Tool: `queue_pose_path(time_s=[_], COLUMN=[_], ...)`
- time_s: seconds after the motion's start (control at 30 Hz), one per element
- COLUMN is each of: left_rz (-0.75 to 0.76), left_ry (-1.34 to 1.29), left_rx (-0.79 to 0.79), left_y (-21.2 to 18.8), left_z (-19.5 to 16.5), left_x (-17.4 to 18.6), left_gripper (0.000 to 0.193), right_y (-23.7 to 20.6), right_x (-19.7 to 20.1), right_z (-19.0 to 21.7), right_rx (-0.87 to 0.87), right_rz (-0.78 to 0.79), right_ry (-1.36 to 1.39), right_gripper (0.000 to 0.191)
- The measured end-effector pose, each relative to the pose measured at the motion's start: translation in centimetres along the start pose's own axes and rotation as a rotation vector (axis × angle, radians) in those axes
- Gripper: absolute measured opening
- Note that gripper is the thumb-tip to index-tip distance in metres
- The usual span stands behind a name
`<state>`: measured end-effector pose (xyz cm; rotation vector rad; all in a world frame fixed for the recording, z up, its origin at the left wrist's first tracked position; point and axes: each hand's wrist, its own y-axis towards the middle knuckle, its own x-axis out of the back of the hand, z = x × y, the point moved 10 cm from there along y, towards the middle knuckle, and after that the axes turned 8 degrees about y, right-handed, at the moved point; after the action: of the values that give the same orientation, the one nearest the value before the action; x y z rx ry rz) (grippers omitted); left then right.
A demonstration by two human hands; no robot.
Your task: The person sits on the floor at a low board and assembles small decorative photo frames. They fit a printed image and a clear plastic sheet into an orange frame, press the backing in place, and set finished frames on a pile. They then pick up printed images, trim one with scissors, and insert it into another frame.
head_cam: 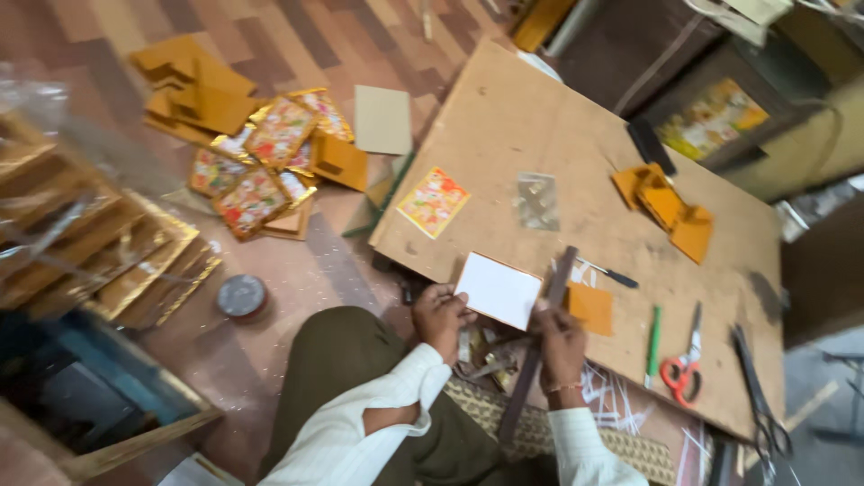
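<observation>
Wooden board [540,117], left hand [441,317] holding white card [497,290], right hand [560,342] gripping ruler [538,346]

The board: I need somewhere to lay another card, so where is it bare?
The board is bare across its far part, beyond the patterned card and clear packet. Its near edge is crowded: both hands, white card, scissors and green pen.

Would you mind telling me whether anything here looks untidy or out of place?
Yes: patterned cards and orange card pieces lie scattered in a loose heap on the floor, not stacked. On the board, red-handled scissors and a green pen lie orderly.
</observation>
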<state>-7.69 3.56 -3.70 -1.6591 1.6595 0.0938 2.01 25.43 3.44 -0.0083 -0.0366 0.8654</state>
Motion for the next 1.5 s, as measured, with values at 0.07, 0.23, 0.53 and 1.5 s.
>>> queue_pose_path(time_s=[0.07,0.23,0.53,1.5], left_rz=[0.051,0.176,0.128,0.052], left_ry=[0.025,0.168,0.342,0.255], left_rx=[0.057,0.116,-0.009,-0.038], left_y=[-0.6,-1.5,-0.9,-0.1], left_z=[1.1,1.5,0.9,0.4], left_x=[-0.5,-1.4,-1.1,-0.1], left_gripper=[0.02,0.019,0.024,0.019], right_y=[-2.1,-3.9,-3.8,-0.8], right_x=[1.3,2.2,1.8,3.4], right_z=[-2.7,-2.8,-2.9,-0.1], right_rx=[-0.18,-0.223,-0.265,0.114], right_rz=[-0.016,-0.082,-0.098,-0.296], right_ry=[0.15,0.238,0.282,-0.448], right_gripper=[0.02,0.02,0.02,0.027])
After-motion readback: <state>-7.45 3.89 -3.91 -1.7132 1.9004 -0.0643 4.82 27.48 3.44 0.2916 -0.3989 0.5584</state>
